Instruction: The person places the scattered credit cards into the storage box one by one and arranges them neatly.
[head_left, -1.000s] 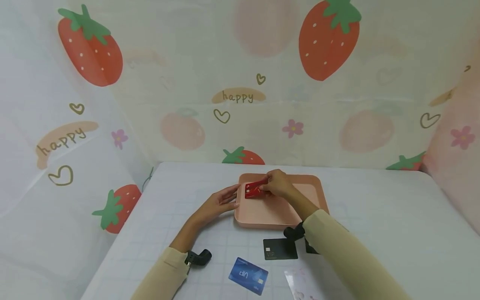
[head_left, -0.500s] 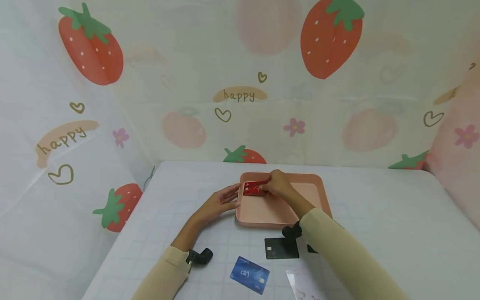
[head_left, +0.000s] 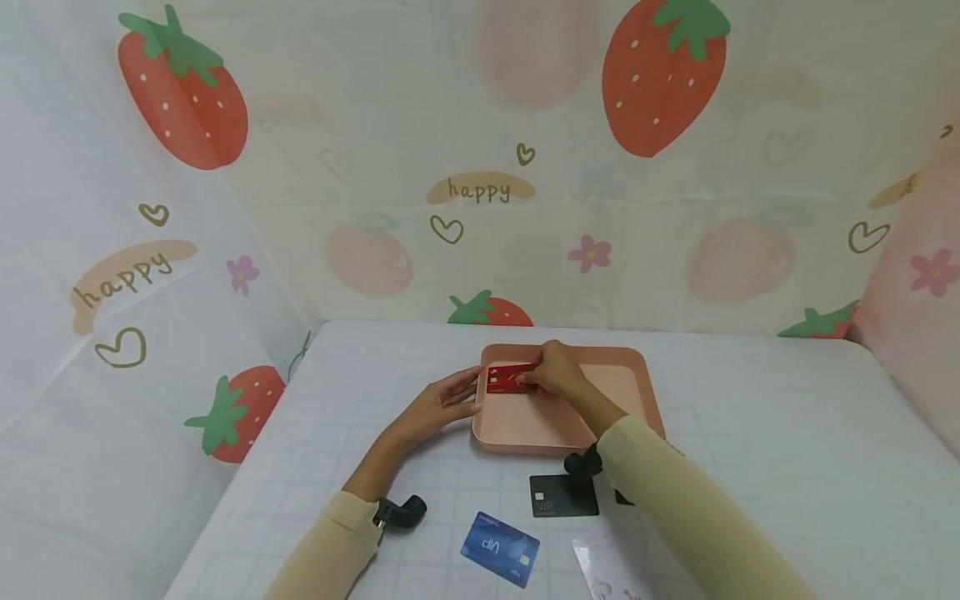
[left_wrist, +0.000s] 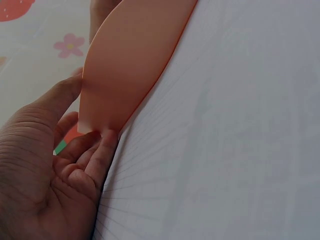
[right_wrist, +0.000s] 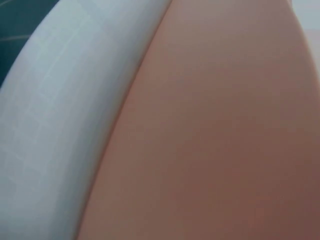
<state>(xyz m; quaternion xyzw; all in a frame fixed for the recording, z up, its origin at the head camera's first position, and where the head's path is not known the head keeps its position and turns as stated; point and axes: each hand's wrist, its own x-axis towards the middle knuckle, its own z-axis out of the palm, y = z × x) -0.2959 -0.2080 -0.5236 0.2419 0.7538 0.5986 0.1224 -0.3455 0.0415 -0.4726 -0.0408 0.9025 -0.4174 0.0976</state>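
While the left hand [head_left: 431, 410] touches the left side of a shallow, pink, rectangular tray [head_left: 525, 425] with empty, loosely extended fingers, presumably steadying it, the right hand [head_left: 558, 369] pinches a glossy red card [head_left: 504, 380] inside its far-left corner. The right-end hold likely leaves the left unobstructed.

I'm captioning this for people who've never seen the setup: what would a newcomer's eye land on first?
Probably the large red strawberries printed high on the backdrop. Next, the bright red card pinched in the right hand over the left part of the pink tray, whose left edge the left hand touches. Then the blue card lying on the white table, nearer the camera than the tray.
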